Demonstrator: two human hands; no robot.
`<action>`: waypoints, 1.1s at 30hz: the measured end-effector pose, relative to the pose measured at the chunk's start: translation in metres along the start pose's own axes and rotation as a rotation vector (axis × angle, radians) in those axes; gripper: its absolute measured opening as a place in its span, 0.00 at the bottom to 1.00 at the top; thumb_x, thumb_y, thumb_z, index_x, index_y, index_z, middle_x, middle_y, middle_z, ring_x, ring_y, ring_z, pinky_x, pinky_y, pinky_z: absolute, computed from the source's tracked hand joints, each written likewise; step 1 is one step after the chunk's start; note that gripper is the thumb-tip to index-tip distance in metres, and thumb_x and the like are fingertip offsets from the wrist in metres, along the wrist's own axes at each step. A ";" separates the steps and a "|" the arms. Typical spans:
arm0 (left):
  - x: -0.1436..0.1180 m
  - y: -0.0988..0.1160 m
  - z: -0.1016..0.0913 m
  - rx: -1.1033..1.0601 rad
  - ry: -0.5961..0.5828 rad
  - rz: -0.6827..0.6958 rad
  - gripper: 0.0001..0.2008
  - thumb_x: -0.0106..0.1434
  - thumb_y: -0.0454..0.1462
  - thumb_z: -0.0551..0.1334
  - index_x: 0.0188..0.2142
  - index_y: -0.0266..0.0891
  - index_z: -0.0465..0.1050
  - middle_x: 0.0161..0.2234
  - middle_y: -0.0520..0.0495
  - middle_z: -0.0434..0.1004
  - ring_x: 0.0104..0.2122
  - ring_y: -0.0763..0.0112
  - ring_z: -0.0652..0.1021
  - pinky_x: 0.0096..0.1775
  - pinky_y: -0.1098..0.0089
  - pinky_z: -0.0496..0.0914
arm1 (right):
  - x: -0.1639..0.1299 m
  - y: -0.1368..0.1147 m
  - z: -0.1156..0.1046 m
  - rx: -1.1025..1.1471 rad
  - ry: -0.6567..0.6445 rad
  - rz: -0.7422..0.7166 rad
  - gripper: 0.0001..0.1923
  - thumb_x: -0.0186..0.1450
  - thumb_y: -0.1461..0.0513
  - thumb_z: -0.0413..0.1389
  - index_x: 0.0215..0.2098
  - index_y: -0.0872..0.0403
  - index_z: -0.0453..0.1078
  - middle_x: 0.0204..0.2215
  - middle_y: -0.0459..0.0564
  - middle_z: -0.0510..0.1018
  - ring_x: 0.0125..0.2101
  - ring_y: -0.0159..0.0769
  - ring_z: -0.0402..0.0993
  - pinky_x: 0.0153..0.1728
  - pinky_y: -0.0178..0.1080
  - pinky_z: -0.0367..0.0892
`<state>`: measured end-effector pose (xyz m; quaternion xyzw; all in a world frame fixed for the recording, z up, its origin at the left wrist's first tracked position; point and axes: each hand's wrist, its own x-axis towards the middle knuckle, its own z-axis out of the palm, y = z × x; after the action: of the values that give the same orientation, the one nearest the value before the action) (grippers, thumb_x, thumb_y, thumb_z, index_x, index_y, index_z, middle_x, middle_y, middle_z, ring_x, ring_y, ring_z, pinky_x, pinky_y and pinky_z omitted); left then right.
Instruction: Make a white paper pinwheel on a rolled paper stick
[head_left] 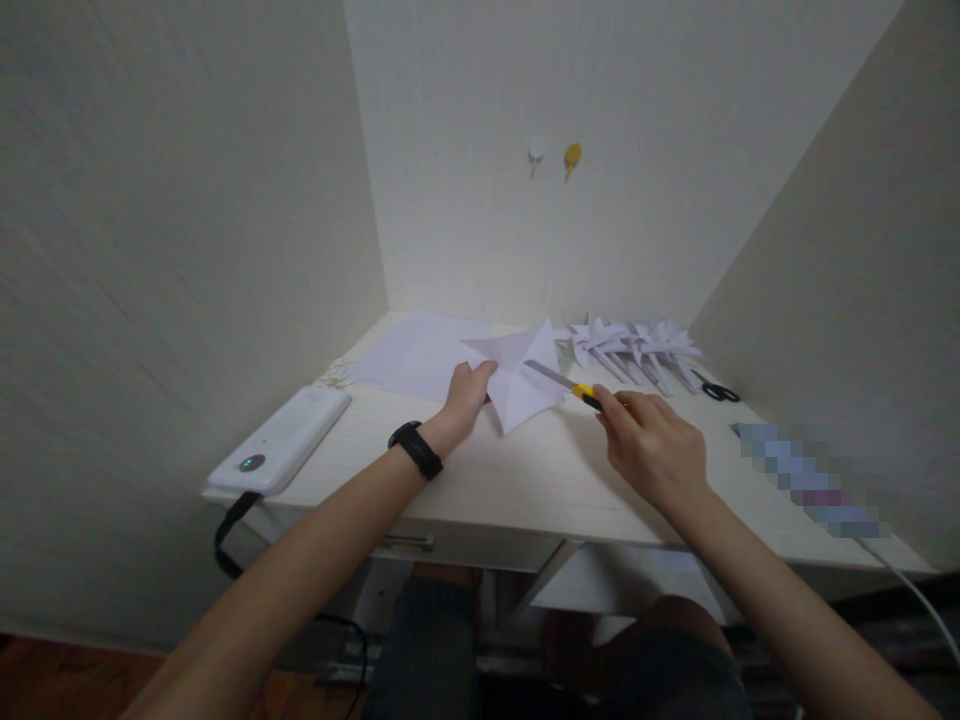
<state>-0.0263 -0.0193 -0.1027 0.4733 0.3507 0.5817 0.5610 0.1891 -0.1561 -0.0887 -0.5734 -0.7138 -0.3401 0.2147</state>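
A creased sheet of white paper (517,395) with pointed corners is held up over the desk. My left hand (466,395) grips its left side, thumb on top and the other fingers mostly hidden behind it. In my right hand (652,440) is a yellow and black utility knife (586,394), its blade out and pointing left. The blade tip lies over the middle of the paper; whether it touches cannot be made out. A bit of something red shows under the paper beside my left fingers.
Flat white sheets (420,350) lie at the back left of the desk (480,490). Several folded paper pinwheels (637,345) and black scissors (720,391) are at the back right. A white power bank (281,440) with a black cable sits left; a blurred-out device (810,480) lies right.
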 end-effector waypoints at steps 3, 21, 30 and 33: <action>-0.001 0.004 0.001 -0.168 0.002 -0.035 0.13 0.51 0.34 0.63 0.38 0.34 0.73 0.35 0.42 0.81 0.35 0.61 0.79 0.37 0.66 0.72 | 0.000 0.003 0.003 0.187 -0.001 0.237 0.19 0.68 0.58 0.52 0.56 0.54 0.67 0.45 0.56 0.78 0.39 0.44 0.75 0.32 0.39 0.63; -0.011 0.019 0.001 -0.313 -0.294 -0.429 0.15 0.60 0.44 0.61 0.41 0.35 0.73 0.35 0.38 0.81 0.36 0.57 0.80 0.38 0.60 0.75 | 0.016 -0.013 0.022 0.638 -0.212 0.522 0.11 0.60 0.53 0.56 0.31 0.53 0.73 0.27 0.50 0.80 0.29 0.42 0.75 0.31 0.39 0.62; -0.019 0.026 -0.006 -0.101 -0.630 -0.291 0.23 0.54 0.47 0.71 0.45 0.37 0.74 0.51 0.34 0.76 0.46 0.54 0.79 0.43 0.57 0.74 | 0.014 -0.011 0.023 0.715 -0.202 0.644 0.13 0.58 0.51 0.58 0.29 0.53 0.72 0.23 0.49 0.78 0.24 0.39 0.72 0.26 0.37 0.59; -0.018 0.022 -0.004 -0.106 -0.661 -0.261 0.20 0.48 0.33 0.71 0.42 0.36 0.75 0.49 0.37 0.77 0.46 0.56 0.78 0.44 0.57 0.74 | 0.011 -0.016 0.017 0.523 -0.197 0.520 0.11 0.61 0.53 0.55 0.27 0.52 0.70 0.22 0.48 0.76 0.24 0.39 0.70 0.26 0.37 0.55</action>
<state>-0.0389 -0.0397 -0.0860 0.5572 0.1771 0.3380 0.7375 0.1720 -0.1378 -0.0963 -0.6912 -0.6243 -0.0236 0.3633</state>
